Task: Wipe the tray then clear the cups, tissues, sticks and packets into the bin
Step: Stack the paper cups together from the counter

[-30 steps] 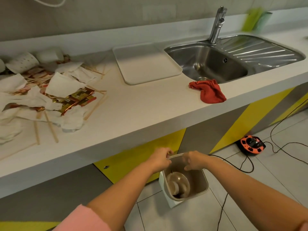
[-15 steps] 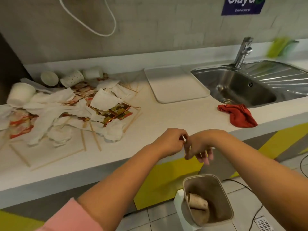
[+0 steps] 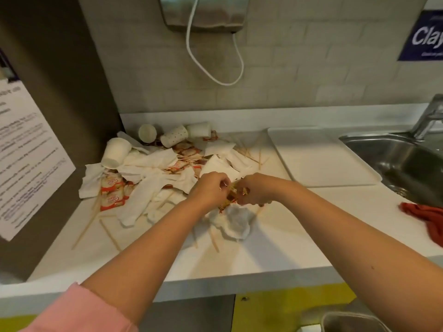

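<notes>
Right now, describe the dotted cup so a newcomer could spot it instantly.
On the white counter, left of the tray, sits a litter pile. At its back edge the dotted cup lies on its side between two plain white cups, the only patterned one.

1. Over the table (image 3: pixel 275 248), the left grip (image 3: pixel 211 188) and the right grip (image 3: pixel 254 190) meet. They pinch red-and-gold packets (image 3: pixel 231 196) between them, though blur hides how many.
2. A crumpled tissue (image 3: pixel 236 221) lies just below them; sticks (image 3: pixel 88 224) and tipped cups (image 3: pixel 117 152) spread to the left.
3. The white tray (image 3: pixel 321 156) lies beside the sink (image 3: pixel 407 164) — a red cloth (image 3: pixel 429 219) lies near the table's right edge.
4. The bin (image 3: pixel 354 323) shows at the bottom.
</notes>
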